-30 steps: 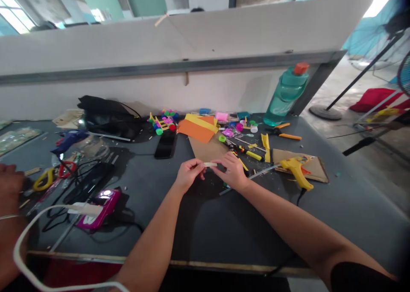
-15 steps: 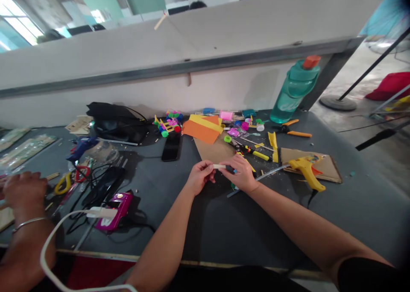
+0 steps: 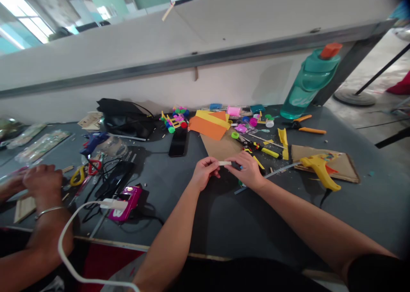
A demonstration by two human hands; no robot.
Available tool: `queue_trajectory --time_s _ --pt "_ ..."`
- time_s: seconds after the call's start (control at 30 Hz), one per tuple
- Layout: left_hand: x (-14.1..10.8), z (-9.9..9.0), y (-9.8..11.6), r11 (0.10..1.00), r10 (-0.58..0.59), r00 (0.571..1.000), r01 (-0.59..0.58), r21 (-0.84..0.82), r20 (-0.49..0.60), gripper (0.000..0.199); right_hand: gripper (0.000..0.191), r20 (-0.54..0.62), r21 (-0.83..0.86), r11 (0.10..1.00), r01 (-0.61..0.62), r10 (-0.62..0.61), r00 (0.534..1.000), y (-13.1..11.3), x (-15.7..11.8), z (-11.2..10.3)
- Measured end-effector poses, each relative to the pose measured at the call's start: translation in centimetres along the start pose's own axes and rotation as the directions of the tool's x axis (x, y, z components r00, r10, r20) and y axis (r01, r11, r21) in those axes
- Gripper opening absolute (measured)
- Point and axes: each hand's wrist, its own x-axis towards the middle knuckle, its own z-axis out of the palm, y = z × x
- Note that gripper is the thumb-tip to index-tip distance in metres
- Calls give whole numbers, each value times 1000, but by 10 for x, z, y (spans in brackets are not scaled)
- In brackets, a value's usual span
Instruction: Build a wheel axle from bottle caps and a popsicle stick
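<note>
A short pale stick, seemingly wood [image 3: 224,163], is stretched between my two hands above the dark table. My left hand [image 3: 203,173] pinches its left end between thumb and fingers. My right hand [image 3: 249,170] closes over the other end, and a small dark object with a blue spot [image 3: 237,166] shows among its fingers; its kind is unclear. Just beyond my hands lies a sheet of brown cardboard [image 3: 221,147] with orange paper [image 3: 208,128] on top. To the right are a yellow-and-black cutter [image 3: 267,150] and a yellow glue gun [image 3: 320,169].
A teal bottle [image 3: 309,84] and orange-handled pliers [image 3: 312,130] stand and lie at the back right. A phone [image 3: 178,143], a black bag [image 3: 126,119] and a pink power box [image 3: 128,203] with a white cable are leftward. Another person's hand [image 3: 43,183] works at far left.
The camera view has shifted, so the tabletop things appear farther right. Both my hands keep hold of the pale stick; the dark object in my right hand shows more clearly.
</note>
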Motion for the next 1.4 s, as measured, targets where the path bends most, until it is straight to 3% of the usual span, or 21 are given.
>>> queue_trajectory --time_s 0.47,0.6,0.7,0.73,0.8,0.9,0.93,1.0,1.03,1.1,1.2,1.3,1.4 --pt "-4 0 2 996 36 998 -40 78 53 32 7 3 14 995 101 -101 995 2 5 -1" --pt "-3 4 1 990 75 997 -76 122 9 31 8 30 34 998 48 -49 998 2 8 -3" --pt "-5 7 1 978 125 991 -117 171 -38 32 9 -34 95 989 -111 115 993 2 15 -7" --pt "-6 8 1 972 144 988 -131 197 -53 34 10 -83 139 969 -205 218 972 2 19 -9" --pt "-10 12 1 954 186 979 -158 255 -88 36 13 -167 285 882 -376 432 886 4 27 -17" --pt "-17 20 0 881 266 961 -214 421 -69 24 19 -242 496 762 -416 581 777 4 43 -36" --pt "-19 24 -1 778 320 947 -274 565 19 20 19 -271 527 754 -392 586 763 3 49 -44" --pt "-22 31 -3 552 339 910 -399 733 239 35 19 -316 545 759 -356 580 751 -1 56 -59" --pt "-22 35 -5 454 319 886 -455 766 337 45 19 -312 545 759 -357 579 753 -3 58 -65" --pt "-21 39 -8 355 268 849 -527 772 456 51 16 -245 512 761 -398 573 782 -9 56 -72" --pt "-18 39 -13 323 269 837 -545 773 477 36 11 -65 373 787 -491 550 833 -13 35 -72" --pt "-18 34 -13 411 310 872 -482 773 379 28 9 13 249 841 -480 493 870 -12 4 -66" --pt "-22 31 -8 623 263 943 -326 711 202 29 9 -30 169 914 -369 379 925 -10 -18 -60"
